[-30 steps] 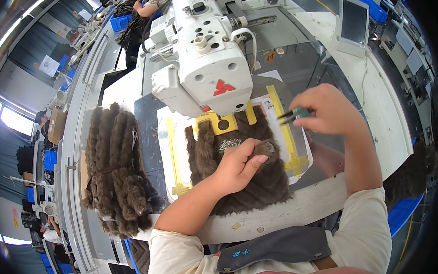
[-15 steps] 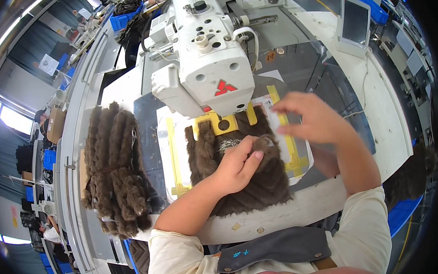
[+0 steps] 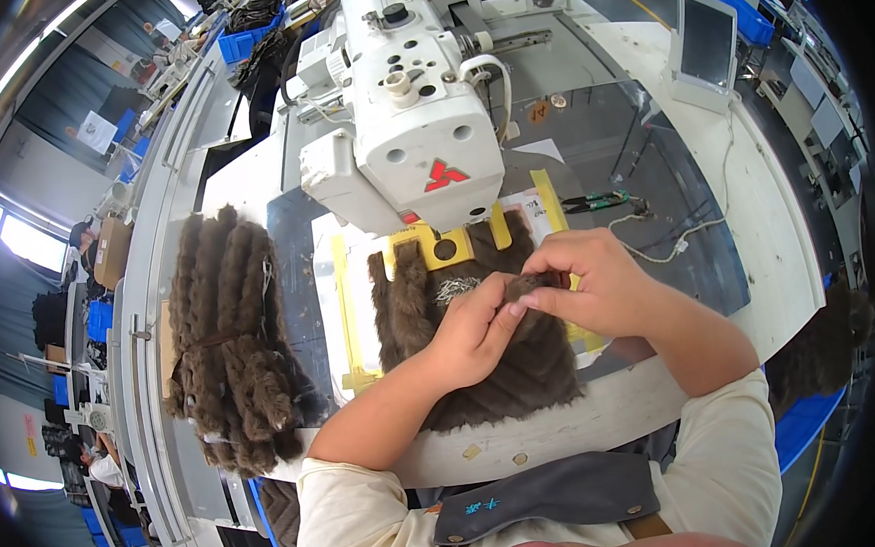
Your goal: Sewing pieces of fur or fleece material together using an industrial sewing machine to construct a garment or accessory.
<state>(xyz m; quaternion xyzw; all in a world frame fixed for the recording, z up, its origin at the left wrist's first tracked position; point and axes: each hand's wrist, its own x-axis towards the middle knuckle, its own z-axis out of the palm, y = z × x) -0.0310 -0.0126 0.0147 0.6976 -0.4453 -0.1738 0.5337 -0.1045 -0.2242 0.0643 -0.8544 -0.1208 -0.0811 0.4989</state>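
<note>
A brown fur piece (image 3: 484, 376) lies on a taped white board under the white sewing machine head (image 3: 404, 135), beside a yellow clamp (image 3: 431, 254). Pale stitching marks its middle. My left hand (image 3: 476, 326) is closed on a small fur strip (image 3: 526, 286) at the piece's upper right, and my right hand (image 3: 588, 279) pinches the same strip from the other side, its fingertips meeting my left thumb. Green-handled snips (image 3: 598, 201) rest on the smoked plate (image 3: 693, 268) beyond my right hand, with a cord running near them.
A bundle of fur strips (image 3: 227, 347) lies to the left. A small screen (image 3: 704, 47) stands at the back right on the white table (image 3: 777, 253). Blue crates (image 3: 240, 45) and other workstations line the surroundings; a person (image 3: 104, 464) sits at the far left.
My right hand has put the snips down on the plate and moved down-left onto the strip in my left hand. My left hand stays in about the same place.
</note>
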